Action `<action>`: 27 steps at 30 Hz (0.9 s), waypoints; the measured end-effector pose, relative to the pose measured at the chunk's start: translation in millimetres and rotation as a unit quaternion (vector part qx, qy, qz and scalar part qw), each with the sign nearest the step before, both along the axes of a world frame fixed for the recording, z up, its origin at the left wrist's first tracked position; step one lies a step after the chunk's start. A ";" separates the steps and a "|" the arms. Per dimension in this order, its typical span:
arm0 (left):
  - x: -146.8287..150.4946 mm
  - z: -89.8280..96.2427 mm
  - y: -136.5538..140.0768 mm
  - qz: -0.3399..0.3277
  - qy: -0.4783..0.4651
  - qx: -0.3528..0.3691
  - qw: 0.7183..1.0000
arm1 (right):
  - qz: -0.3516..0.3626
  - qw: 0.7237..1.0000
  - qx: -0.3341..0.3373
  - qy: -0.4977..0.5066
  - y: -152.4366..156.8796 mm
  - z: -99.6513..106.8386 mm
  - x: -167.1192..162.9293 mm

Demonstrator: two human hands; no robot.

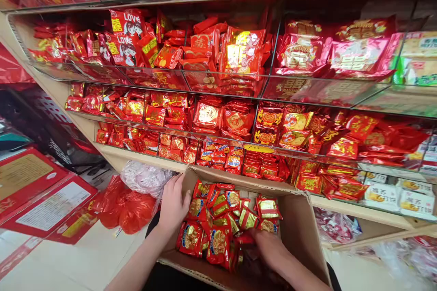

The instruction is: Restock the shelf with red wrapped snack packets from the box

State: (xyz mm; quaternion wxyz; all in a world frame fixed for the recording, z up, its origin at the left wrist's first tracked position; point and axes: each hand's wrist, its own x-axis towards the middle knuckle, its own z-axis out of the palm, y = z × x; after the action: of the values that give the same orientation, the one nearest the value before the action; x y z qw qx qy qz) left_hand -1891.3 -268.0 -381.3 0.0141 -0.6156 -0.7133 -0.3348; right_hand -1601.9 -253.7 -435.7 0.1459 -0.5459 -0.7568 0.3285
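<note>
An open cardboard box [297,209] sits in front of me, low against the shelves. Inside lie several small snack packets [218,241] in shiny red and gold wrappers. My left hand [175,202] grips the box's left rim, with the thumb on the inner side. Down in the box, on its right half, is my right hand [271,248]. Its fingers reach in among the packets beside a red wrapper [246,237]. They are blurred and partly hidden, so whether they hold a packet cannot be made out.
Tiered shelves with clear front strips [225,77] hold rows of red-wrapped snacks. White packets [399,195] fill the lower right. On the floor at left are red bags [128,211], a crumpled clear bag [145,177] and red cartons [51,200]. Plastic bags [336,225] lie beneath the bottom shelf.
</note>
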 end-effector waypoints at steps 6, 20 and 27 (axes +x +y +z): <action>74.0 24.6 -8.4 -0.248 -0.236 -0.109 0.933 | 0.100 0.982 -0.085 0.132 1.4 74.0 3.1; 145.3 26.6 -12.4 -0.081 -0.444 0.007 0.892 | -0.348 0.835 -0.034 0.425 -7.4 59.6 -46.8; 130.9 18.6 -8.3 -0.101 -0.307 0.005 0.946 | -0.334 0.921 0.113 0.167 -9.2 59.4 -31.5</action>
State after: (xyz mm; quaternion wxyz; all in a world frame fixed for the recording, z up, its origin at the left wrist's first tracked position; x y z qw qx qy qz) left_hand -1760.4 -276.3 -362.7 -0.2365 -0.5518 -0.6151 -0.5111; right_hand -1633.4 -263.0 -376.4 0.4323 -0.6838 -0.5275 0.2593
